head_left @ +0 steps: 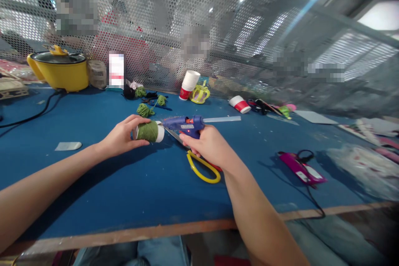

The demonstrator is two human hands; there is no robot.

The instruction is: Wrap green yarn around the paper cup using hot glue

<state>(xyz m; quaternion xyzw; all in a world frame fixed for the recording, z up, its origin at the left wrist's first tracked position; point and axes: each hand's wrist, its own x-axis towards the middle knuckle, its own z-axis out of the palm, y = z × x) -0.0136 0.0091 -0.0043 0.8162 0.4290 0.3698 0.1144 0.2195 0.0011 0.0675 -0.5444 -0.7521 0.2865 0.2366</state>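
My left hand point(126, 135) is closed around a paper cup point(148, 131) lying on its side, wrapped in green yarn with its white end showing on the right. A blue hot glue gun point(183, 124) is gripped in my right hand point(210, 143), its nozzle at the cup's white end. A clear glue stick point(222, 119) sticks out of the gun's back, and a small red light glows on the body. Scissors point(204, 170) with yellow handles lie under my right hand, blades toward the cup. Whether the nozzle touches the cup, I cannot tell.
Green yarn balls point(145, 110) lie beyond my left hand. A yellow electric pot point(64, 72) stands far left. Paper cups point(188, 85) stand by the mesh screen, another cup point(240, 104) lying tipped. A purple corded box point(302, 169) and a plastic bag point(364, 170) are at right.
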